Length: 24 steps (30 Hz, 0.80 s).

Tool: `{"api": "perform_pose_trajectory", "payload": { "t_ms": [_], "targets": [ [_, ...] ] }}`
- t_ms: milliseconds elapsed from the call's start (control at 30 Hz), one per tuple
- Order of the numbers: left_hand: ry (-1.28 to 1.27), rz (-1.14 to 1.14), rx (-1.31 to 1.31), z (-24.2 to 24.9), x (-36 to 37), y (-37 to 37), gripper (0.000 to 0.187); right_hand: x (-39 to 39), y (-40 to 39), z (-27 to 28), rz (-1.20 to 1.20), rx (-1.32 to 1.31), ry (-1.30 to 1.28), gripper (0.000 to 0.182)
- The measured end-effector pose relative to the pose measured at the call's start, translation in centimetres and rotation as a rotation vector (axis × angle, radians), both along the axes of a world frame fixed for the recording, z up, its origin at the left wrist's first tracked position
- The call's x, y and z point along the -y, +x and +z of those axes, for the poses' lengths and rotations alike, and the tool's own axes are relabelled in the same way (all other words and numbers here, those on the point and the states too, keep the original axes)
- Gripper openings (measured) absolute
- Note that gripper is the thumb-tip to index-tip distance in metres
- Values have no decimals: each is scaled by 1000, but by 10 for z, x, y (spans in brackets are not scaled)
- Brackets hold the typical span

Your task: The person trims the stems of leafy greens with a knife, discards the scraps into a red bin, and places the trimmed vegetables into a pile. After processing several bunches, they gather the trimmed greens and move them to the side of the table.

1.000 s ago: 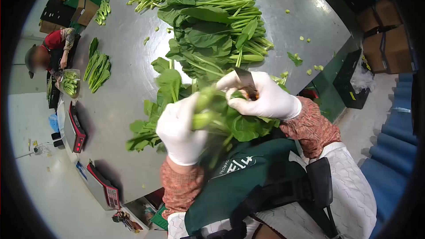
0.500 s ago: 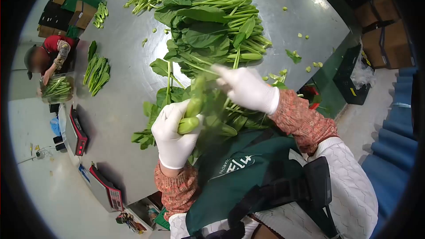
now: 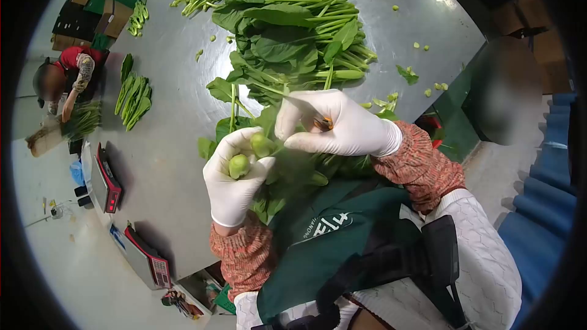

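My left hand (image 3: 231,174), in a white glove, is closed around leafy green stalks (image 3: 263,145). Their pale, rounded stem ends point toward me. My gloved right hand (image 3: 333,123) is just to the right, fingers curled in a pinch near the stalks. A small orange-and-black tool (image 3: 323,123) shows inside its grip; the rest of it is hidden by the fingers. Past both hands lies a large pile of leafy greens (image 3: 287,49) on the metal table (image 3: 177,146). More leaves lie beneath my hands, partly blurred.
Trimmed bits (image 3: 386,102) lie scattered at right. A small bunch of greens (image 3: 133,102) rests on the left. Red-edged scales (image 3: 150,256) line the left edge. At far left another person (image 3: 76,76) handles bagged greens (image 3: 84,119). A blurred round patch covers the right background.
My right hand has turned and drawn in closer to the stalks. My left hand has shifted slightly left and tilted the stem ends toward me. The other person's bag has tipped.
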<state>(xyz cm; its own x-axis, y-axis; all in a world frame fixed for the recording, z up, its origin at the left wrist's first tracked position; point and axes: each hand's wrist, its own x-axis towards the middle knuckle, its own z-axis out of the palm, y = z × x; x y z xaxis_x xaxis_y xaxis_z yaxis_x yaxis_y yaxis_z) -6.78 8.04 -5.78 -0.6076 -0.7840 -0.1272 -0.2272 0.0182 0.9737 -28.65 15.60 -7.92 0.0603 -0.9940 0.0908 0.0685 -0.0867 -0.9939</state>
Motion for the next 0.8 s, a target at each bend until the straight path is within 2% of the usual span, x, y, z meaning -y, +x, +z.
{"api": "perform_pose_trajectory", "payload": {
  "t_ms": [33, 167, 200, 300, 433, 600, 700, 800],
  "targets": [
    [87, -4, -41, 1, 1, 1, 45, -2, 0, 3, 40, 78, 126, 21],
    [245, -153, -139, -1, 4, 0, 48, 3, 10, -8, 149, 147, -56, 30],
    [182, -186, -114, -5, 8, 1, 49, 3, 5, 0, 193, 12, -61, 32],
    [164, -171, 2, -2, -1, -1, 44, 3, 2, -1, 100, -105, -110, 28],
    [-528, -160, 191, -16, -3, -10, 37, 1, 10, -17, -134, -329, -216, 26],
    [-675, -165, 242, -8, -6, -11, 30, -6, 12, -21, -138, -457, -184, 23],
    [-693, -240, 278, -3, -7, -12, 32, -9, 5, -20, -22, -484, -155, 23],
    [-709, -328, 366, 0, -3, -3, 29, -14, -9, -28, 75, -367, -160, 15]
  ]
}}
